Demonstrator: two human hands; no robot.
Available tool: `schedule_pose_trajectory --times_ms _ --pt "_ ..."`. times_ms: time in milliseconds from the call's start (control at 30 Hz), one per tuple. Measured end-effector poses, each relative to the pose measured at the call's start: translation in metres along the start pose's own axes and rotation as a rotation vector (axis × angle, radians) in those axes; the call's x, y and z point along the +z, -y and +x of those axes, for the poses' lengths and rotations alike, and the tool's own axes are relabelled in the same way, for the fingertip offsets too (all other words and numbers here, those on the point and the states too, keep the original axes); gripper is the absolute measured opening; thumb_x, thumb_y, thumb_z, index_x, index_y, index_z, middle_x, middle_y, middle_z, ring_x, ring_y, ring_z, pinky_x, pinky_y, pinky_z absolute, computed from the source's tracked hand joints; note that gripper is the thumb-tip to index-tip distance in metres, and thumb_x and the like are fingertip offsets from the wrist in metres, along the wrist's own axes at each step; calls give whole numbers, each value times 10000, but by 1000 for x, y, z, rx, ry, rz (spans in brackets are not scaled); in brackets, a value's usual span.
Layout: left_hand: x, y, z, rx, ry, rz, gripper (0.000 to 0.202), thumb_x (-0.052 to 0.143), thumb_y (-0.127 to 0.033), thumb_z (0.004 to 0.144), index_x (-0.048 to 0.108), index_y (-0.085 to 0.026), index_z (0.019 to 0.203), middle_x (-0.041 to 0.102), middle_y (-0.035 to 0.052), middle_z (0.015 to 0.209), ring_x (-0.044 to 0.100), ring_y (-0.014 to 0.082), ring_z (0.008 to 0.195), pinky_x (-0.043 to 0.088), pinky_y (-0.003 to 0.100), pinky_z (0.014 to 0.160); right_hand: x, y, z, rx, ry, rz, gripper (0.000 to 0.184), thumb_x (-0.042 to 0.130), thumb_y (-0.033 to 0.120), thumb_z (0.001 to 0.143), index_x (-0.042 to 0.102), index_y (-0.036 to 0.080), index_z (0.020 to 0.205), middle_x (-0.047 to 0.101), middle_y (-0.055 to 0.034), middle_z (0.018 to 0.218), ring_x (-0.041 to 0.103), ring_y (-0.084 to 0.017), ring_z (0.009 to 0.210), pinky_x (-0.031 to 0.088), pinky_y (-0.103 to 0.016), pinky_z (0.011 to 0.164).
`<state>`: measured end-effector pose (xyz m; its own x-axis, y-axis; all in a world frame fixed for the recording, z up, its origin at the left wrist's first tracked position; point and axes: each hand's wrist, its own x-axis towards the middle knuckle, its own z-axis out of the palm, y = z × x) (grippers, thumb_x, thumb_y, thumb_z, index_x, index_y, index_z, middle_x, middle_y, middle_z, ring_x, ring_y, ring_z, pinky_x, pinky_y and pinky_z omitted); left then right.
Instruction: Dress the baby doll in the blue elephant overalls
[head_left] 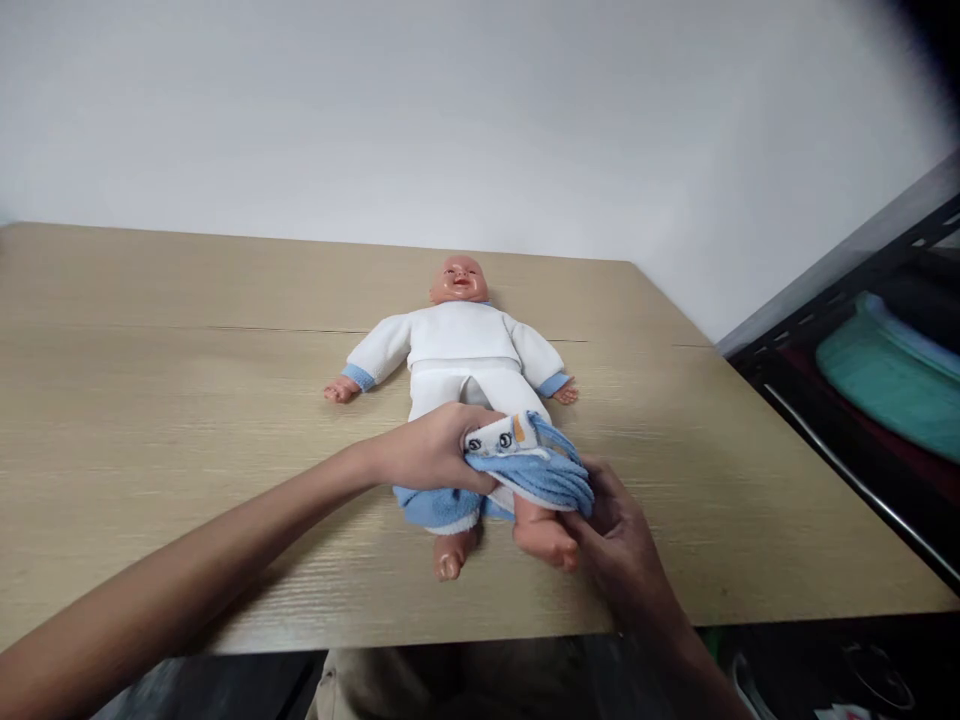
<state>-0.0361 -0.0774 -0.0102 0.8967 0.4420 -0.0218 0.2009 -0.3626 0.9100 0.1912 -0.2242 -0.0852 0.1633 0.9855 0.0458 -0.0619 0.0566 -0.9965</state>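
Observation:
A baby doll [465, 335] in a white top with blue cuffs lies on its back, its head toward the wall. Blue-and-white doll trousers [534, 470], with an embroidered eye pattern, are bunched around its legs. My left hand [435, 445] is closed on the bunched cloth near the doll's knee, thumb on top. On the other side, my right hand [619, 535] grips the edge of the same cloth beside the doll's bare foot [547, 540]. The doll's other foot [454, 555] sticks out below a blue trouser leg [439, 508]. My right fingertips are partly hidden behind the cloth.
The doll lies on a light wooden table [150, 400] whose front edge is close to my body. A white wall [375, 120] stands behind it. At the right is a dark rack [795, 400] holding a green item [892, 375].

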Motion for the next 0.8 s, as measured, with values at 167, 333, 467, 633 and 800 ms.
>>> schedule_pose_trajectory --times_ms 167,333,467,633,800 --pt "0 -1 -11 34 44 112 230 857 -357 909 738 -178 991 697 38 1032 647 229 995 507 313 871 -21 21 12 126 301 -188 298 833 370 948 757 252 1211 817 -58 1133 767 -282 1111 612 -391 975" --pt "2 -3 -31 124 -89 358 515 853 -555 906 698 -231 1274 703 91 1243 609 301 1162 471 420 1069 -41 25 26 82 353 -423 636 950 399 792 742 285 1382 771 -103 1389 704 -400 1305 597 -545 1081" --pt "-6 -4 -55 59 -258 534 541 812 -600 918 674 -255 1310 488 131 1642 400 418 1493 357 570 1254 -52 28 45 130 327 -381 691 955 472 755 760 282 1390 746 -116 1442 668 -437 1349 550 -617 1126" --pt "-19 1 -72 -93 -217 396 343 798 -540 937 737 -283 1156 350 52 1774 231 452 1630 278 692 1309 -34 44 84 36 507 -232 282 778 471 962 805 255 1140 760 -28 1033 700 -238 961 606 -347 876" --pt "-21 14 -69 -53 -318 185 200 731 -432 1012 738 -256 1106 502 75 1680 383 355 1589 301 613 1327 -14 27 113 103 411 -73 316 796 502 968 756 258 1166 732 1 1026 668 -178 923 560 -244 804"
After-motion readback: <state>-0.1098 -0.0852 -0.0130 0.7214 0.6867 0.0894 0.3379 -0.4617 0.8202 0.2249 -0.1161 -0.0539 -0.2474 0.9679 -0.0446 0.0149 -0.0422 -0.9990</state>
